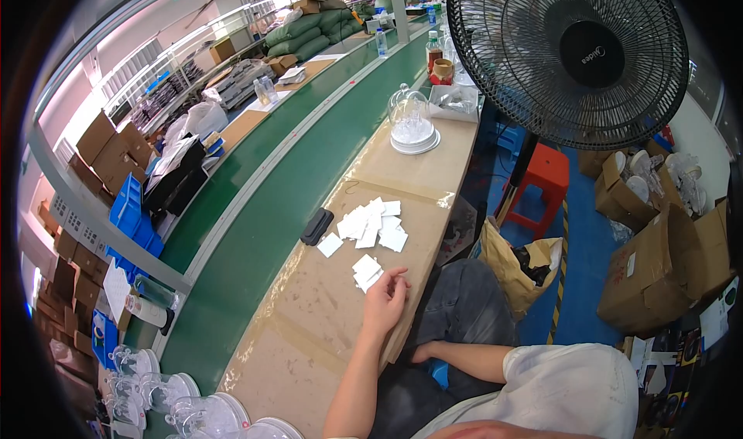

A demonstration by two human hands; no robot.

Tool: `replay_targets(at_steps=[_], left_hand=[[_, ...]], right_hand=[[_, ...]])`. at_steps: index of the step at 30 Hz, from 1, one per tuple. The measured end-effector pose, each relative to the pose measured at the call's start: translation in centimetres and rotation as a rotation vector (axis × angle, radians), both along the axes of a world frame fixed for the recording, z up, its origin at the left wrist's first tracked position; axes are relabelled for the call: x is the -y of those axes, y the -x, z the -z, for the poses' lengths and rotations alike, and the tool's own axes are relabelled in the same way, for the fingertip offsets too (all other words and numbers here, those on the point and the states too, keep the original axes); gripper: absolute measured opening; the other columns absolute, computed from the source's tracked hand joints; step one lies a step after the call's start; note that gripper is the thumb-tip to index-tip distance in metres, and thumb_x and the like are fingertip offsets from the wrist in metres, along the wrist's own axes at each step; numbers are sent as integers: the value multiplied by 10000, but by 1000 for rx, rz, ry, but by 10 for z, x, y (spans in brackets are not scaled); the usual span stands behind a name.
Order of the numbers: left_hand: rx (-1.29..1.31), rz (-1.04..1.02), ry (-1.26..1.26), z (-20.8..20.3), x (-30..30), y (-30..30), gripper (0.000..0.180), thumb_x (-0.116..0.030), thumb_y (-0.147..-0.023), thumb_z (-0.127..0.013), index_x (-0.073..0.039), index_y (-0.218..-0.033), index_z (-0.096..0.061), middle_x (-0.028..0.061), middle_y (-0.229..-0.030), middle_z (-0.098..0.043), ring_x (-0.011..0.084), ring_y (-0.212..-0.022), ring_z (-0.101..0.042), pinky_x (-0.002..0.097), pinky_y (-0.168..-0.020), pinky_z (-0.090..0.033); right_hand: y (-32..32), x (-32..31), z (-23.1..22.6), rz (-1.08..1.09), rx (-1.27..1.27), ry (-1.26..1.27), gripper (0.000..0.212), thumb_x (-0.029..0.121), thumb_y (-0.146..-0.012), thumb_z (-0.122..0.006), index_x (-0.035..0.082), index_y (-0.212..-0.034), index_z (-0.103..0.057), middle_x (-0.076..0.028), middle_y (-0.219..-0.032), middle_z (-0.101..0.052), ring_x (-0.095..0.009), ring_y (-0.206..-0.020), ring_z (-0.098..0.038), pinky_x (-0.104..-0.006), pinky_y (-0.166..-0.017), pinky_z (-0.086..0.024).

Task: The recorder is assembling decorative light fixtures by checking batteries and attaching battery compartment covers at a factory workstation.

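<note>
My left hand (386,298) lies at the table's near edge with its fingers curled. It is right beside a small stack of white square cards (365,269), partly covering it; whether the fingers grip anything is hidden. Just beyond is a larger loose heap of white cards (370,224), with a single card (330,245) at its left. A black oblong case (316,227) sits next to that card. Down in my lap, my right hand (422,352) rests between my legs, its fingers mostly hidden.
A green conveyor belt (232,284) runs along the table's far side. Clear domes on white bases (415,135) stand at the table's far end, with more domes (205,416) at lower left. A large black fan (569,52), red stool (544,191) and cardboard boxes (650,269) stand right.
</note>
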State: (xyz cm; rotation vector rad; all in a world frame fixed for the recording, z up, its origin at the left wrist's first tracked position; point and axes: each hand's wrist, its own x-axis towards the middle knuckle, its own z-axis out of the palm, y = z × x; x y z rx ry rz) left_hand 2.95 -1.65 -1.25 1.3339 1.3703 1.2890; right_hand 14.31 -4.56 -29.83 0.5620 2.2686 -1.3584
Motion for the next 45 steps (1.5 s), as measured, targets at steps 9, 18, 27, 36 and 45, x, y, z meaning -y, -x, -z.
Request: replay_targets(at_steps=[9,18,27,36,45], left_hand=[[8,-4,9,3,3,4,209,-72,-944,-500,9,-1123,-570,37,-818,-622,80,-689,-571,223,-641,-468],[-3,17,14,-3,1,-2,212,-105,-956,-496,-9,-1127,-576,30,-809,-623,78,-693,-576,219,-646,-475],[2,6,-13,2,1,0,207,-85,-955,-494,1,-1125,-575,35,-802,-621,73,-674,-569,217,-626,-471],[-10,-8,-7,5,5,8,208,-91,-958,-495,-1,-1125,-579,29,-803,-618,70,-669,-565,212,-616,-467],[3,11,-14,3,0,0,205,-89,-956,-499,4,-1120,-579,26,-802,-617,69,-662,-564,208,-614,-466]], right_hand=[[1,4,-30,23,49,-43,450,272,-880,-515,22,-1251,-558,-170,-1296,-559,-301,-1163,-535,-364,-996,-394],[-8,1,-15,68,-68,-88,443,303,-890,-500,25,-1227,-574,-169,-1289,-564,-301,-1173,-530,-369,-991,-395],[-3,0,-22,-7,-66,-83,454,291,-882,-501,16,-1237,-563,-175,-1294,-556,-308,-1180,-525,-372,-995,-391],[4,3,0,-31,-8,-60,463,288,-883,-493,18,-1255,-555,-181,-1299,-551,-313,-1188,-518,-369,-1000,-392],[-2,0,39,26,-163,-84,468,285,-880,-507,18,-1262,-548,-186,-1318,-533,-312,-1213,-501,-365,-1014,-382]])
